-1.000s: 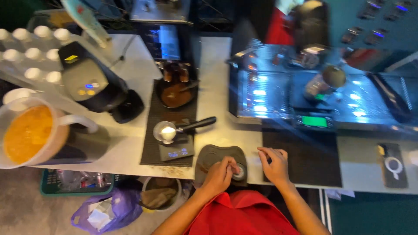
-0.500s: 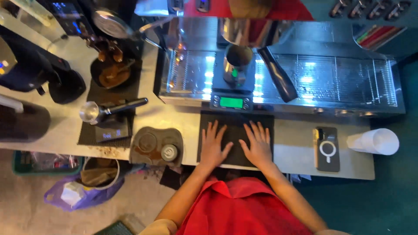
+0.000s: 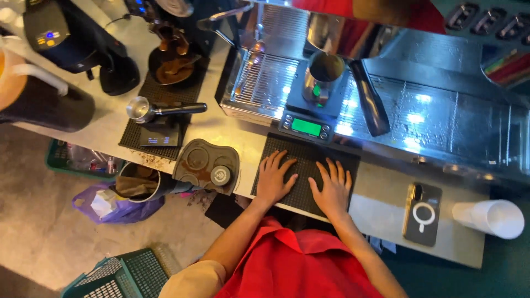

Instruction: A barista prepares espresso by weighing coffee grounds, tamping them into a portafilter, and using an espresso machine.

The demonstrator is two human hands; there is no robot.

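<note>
My left hand (image 3: 274, 177) and my right hand (image 3: 331, 186) lie flat, fingers spread, on a black rubber mat (image 3: 309, 152) at the front edge of the counter. Neither holds anything. Just beyond the mat a small scale with a green display (image 3: 305, 127) sits on the drip tray of an espresso machine (image 3: 430, 116), and a steel pitcher (image 3: 322, 74) stands on it. To the left of my left hand lies a dark tamping mat (image 3: 193, 160) with a tamper (image 3: 220, 175) on it. I wear a red apron.
A portafilter (image 3: 160, 110) rests on a second scale further left, behind it a coffee grinder (image 3: 171, 55) and a dark kettle (image 3: 66, 38). A phone (image 3: 422, 213) and a white cup (image 3: 491, 218) lie right. A knock bin (image 3: 138, 182), purple bag (image 3: 110, 204) and green baskets (image 3: 118, 273) stand below.
Both hands left the tamper and tamping mat, shifted right, and now rest flat on the black mat. The view swung right and closer to the espresso machine.
</note>
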